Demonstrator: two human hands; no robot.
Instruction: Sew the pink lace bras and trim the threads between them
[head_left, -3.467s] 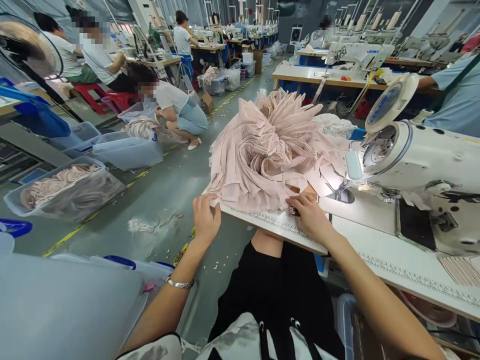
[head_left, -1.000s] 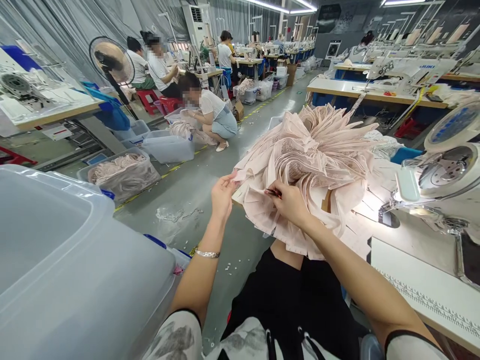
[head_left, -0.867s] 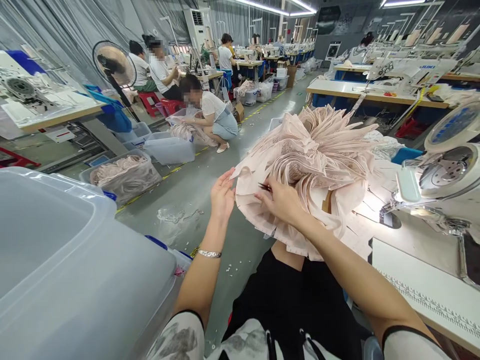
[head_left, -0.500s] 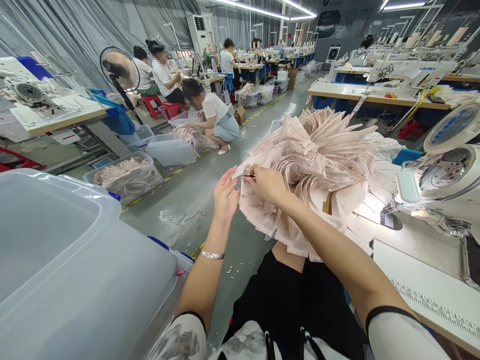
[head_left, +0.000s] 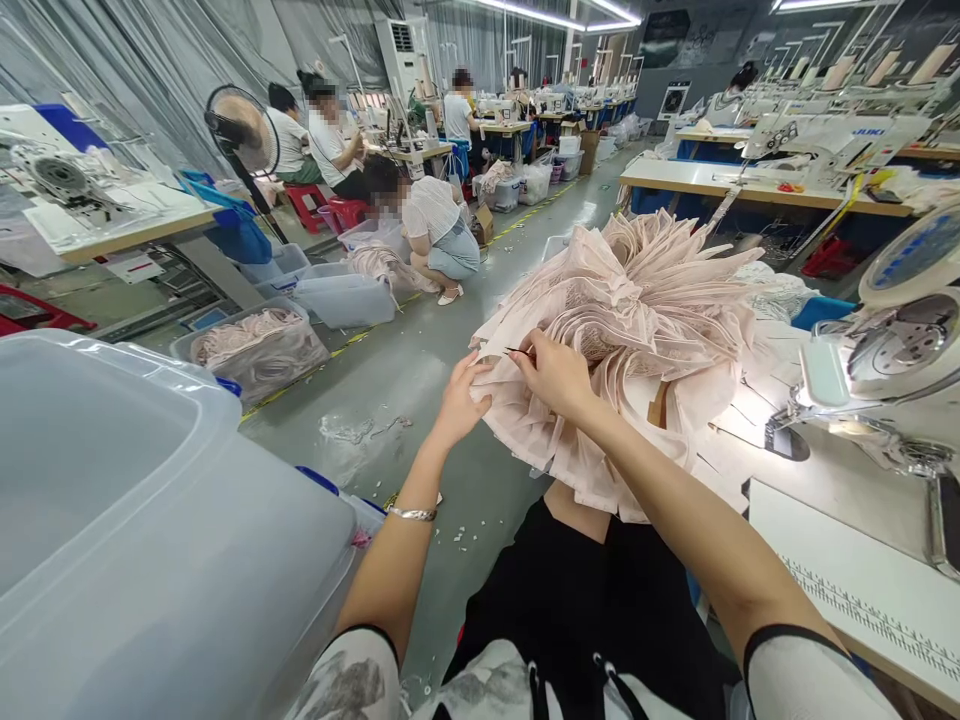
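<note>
A big bundle of pale pink fabric pieces (head_left: pixel 637 290), layered and gathered in folds, fans out over the near end of the sewing table and hangs above my lap. My left hand (head_left: pixel 459 400) is at the bundle's left edge, its fingertips touching the cloth and its thumb spread away from the fingers. Over the same edge, my right hand (head_left: pixel 556 375) is closed around a small dark pointed tool (head_left: pixel 517 351), whose thin tip points left toward my left hand. The tool's handle is hidden in my fingers, so its exact kind cannot be made out.
A sewing machine (head_left: pixel 900 370) with a lit needle area stands right of the bundle. A large translucent bin (head_left: pixel 247 560) fills the left foreground. Beyond it, a fabric-filled tub (head_left: pixel 262 345) sits on the floor near a crouching person (head_left: pixel 435 220). Scraps litter the floor.
My right hand has moved slightly right, drawing the tool away from the cloth's edge. My left hand has turned from palm-up to palm-down, against the edge. The crouching person leans lower.
</note>
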